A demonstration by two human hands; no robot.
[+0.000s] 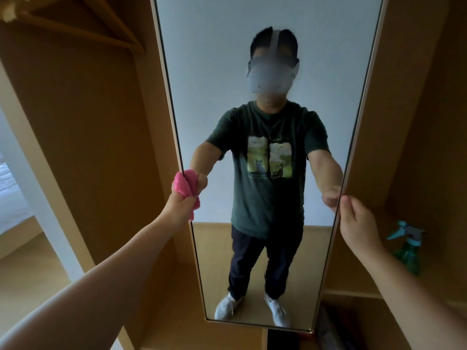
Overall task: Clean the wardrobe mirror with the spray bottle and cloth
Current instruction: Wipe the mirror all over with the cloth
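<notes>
Left forearm (lower left) ends in left hand gripping bunched pink cloth at mirror edge; right hand pinches opposite edge. Advisable: steady, overlapping passes inward.

Pink cloth at mirror edge; green spray bottle stands upright.

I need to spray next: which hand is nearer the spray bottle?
Right. The right hand grips the right edge of the mirror, left of the spray bottle on the shelf. The left hand holds the pink cloth at the mirror's left edge.
</notes>
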